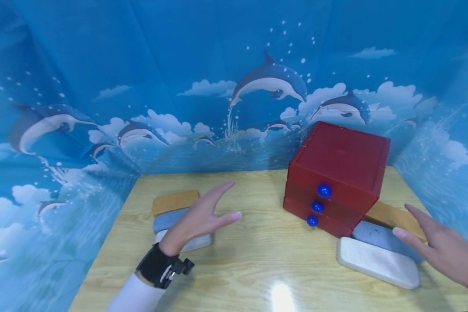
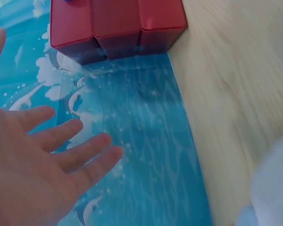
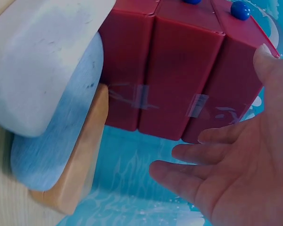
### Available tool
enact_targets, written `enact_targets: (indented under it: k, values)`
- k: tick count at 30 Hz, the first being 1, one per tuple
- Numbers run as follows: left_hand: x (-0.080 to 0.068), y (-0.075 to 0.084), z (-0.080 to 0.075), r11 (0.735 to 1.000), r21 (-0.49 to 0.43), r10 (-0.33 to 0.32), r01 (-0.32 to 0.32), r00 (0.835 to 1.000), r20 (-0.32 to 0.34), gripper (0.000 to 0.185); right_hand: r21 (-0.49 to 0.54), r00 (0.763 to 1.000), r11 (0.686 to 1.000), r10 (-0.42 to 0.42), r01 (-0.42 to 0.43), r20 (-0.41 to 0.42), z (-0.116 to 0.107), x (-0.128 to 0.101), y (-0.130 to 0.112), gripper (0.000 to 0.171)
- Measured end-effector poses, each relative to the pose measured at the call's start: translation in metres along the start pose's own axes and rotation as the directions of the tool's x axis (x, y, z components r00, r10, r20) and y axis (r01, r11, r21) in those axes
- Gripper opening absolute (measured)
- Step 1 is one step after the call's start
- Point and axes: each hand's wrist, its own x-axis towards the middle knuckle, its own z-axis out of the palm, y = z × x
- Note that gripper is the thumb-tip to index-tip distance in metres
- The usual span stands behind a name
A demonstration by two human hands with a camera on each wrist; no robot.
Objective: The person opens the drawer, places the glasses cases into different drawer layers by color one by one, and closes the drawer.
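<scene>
A red three-drawer box [image 1: 337,171] with blue knobs [image 1: 324,190] stands at the back right of the wooden table [image 1: 257,255]. My left hand [image 1: 203,216] hovers open above the table's left part, over three flat blocks: orange [image 1: 174,201], blue-grey [image 1: 167,220] and white [image 1: 196,242]. My right hand [image 1: 440,247] is open at the right, above another set of orange [image 1: 390,216], blue-grey [image 1: 378,238] and white [image 1: 376,261] blocks. The left wrist view shows spread fingers [image 2: 61,155] and the red box [image 2: 118,26]. The right wrist view shows relaxed fingers [image 3: 212,160] near the box [image 3: 179,70].
A blue dolphin-print backdrop [image 1: 218,86] walls the table on the back and both sides. A black strap with a camera [image 1: 161,266] sits on my left wrist. A light glare [image 1: 282,297] lies near the front edge.
</scene>
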Motion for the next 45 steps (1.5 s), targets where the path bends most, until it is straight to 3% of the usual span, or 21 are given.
enact_targets:
  k: [7, 12, 17, 23, 31, 38, 45]
  values:
    - [0.027, 0.019, 0.008, 0.996, -0.066, 0.055, -0.054, 0.998, 0.016, 0.087, 0.071, 0.999, 0.997, -0.005, 0.003, 0.033, -0.005, 0.005, -0.007, 0.091]
    - [0.04, 0.028, 0.013, 0.985, -0.143, 0.096, -0.092, 0.995, 0.021, 0.09, 0.144, 1.0, 0.989, -0.028, 0.027, 0.01, -0.007, 0.007, -0.014, 0.086]
    - [0.052, 0.036, 0.018, 0.971, -0.222, 0.096, -0.086, 0.995, 0.035, 0.094, 0.176, 0.998, 0.983, -0.051, 0.054, -0.021, -0.012, 0.005, -0.016, 0.08]
    - [0.065, 0.05, 0.022, 0.943, -0.327, 0.083, -0.057, 0.994, 0.066, 0.089, 0.274, 0.998, 0.96, -0.065, 0.062, 0.001, -0.016, 0.007, -0.022, 0.076]
    - [0.082, 0.068, 0.025, 0.948, -0.315, 0.058, -0.034, 0.996, 0.068, 0.09, 0.527, 0.991, 0.85, -0.066, -0.006, 0.118, -0.018, 0.018, -0.034, 0.08]
    - [0.094, 0.076, 0.028, 0.93, -0.366, 0.07, -0.034, 0.994, 0.085, 0.091, 0.71, 0.986, 0.702, -0.074, -0.055, 0.15, -0.021, 0.021, -0.037, 0.083]
    - [0.106, 0.086, 0.03, 0.919, -0.395, 0.042, -0.009, 0.996, 0.075, 0.086, 0.81, 0.982, 0.58, -0.087, -0.084, 0.165, -0.024, 0.025, -0.039, 0.084]
